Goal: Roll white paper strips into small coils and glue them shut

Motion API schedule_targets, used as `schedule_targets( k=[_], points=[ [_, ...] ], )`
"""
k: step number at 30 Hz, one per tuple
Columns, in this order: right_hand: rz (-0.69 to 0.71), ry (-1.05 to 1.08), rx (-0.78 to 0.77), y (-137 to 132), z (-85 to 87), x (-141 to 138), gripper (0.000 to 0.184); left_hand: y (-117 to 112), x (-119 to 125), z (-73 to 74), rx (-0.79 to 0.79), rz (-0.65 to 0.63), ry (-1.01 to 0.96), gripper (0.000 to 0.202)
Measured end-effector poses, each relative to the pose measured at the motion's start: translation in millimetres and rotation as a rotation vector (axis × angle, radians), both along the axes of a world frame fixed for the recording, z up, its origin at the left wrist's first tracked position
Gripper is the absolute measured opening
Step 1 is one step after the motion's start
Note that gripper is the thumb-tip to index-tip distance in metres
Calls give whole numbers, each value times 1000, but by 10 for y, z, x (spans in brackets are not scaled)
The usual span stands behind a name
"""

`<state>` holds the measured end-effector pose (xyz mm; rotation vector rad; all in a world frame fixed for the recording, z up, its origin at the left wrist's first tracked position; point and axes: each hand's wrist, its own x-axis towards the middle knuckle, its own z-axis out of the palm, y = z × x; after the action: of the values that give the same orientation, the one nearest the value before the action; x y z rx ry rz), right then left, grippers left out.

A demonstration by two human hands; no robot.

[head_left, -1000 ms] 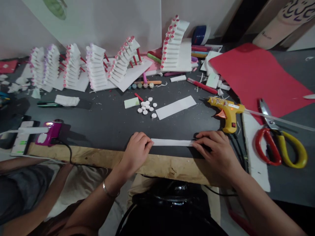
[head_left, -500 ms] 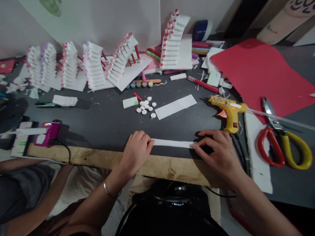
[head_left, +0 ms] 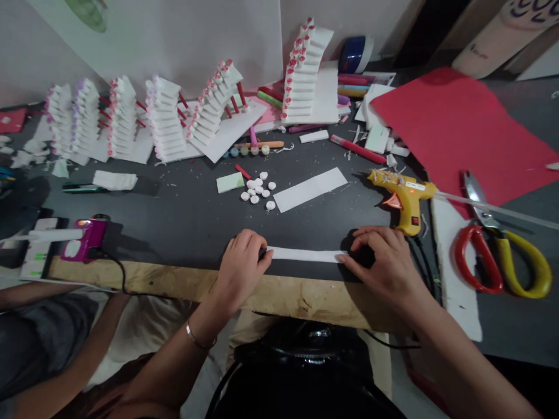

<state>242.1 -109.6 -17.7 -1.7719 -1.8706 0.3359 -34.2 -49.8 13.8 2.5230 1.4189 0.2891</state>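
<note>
A narrow white paper strip lies lengthwise near the table's front edge, between my two hands. My left hand pinches its left end between thumb and finger. At the other end, my right hand is closed with thumb and fingertips on the strip. Beyond it lies a wider flat white paper strip. Small white paper coils are heaped to its left, beside a pale green paper piece and a short red stick.
To the right are a yellow glue gun, large scissors and a red sheet. Several small white paper staircases line the back. A purple plug adapter is at left, near another person's arm.
My hands stay at the two ends of the strip. The fingers of my right hand have curled in closer to the thumb. The view has shifted slightly.
</note>
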Motion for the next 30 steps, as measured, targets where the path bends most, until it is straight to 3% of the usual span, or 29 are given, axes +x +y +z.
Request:
schedule_targets(
  k=[2, 6, 9, 15, 19, 22, 24, 26, 30],
  points=[
    [-7, -19, 8, 18, -14, -3, 22, -14, -3, -18, 86, -107, -11, 16],
    [4, -49, 21, 29, -33, -8, 20, 25, 8, -29, 188, -515, 70, 32],
    [7, -57, 17, 18, -39, -21, 20, 52, 55, -5, 172, -643, 141, 31],
    [54, -38, 21, 29, -54, 23, 16, -116, 259, 83, 99, -524, 266, 30],
    [82, 14, 60, -2, 127, 107, 7, -204, 330, 99, 95, -495, 283, 43],
    [17, -40, 143, -98, 321, -28, 21, -219, 339, 99, 106, -484, 305, 43],
    [99, -126, 177, -184, 360, -226, 32, -219, 340, 103, 105, -482, 314, 41],
    [280, -234, 117, -271, 289, -426, 45, -217, 336, 105, 102, -491, 312, 39],
    [299, -383, 69, -409, 14, -579, 69, -246, 274, 66, 114, -483, 271, 44]
  ],
)
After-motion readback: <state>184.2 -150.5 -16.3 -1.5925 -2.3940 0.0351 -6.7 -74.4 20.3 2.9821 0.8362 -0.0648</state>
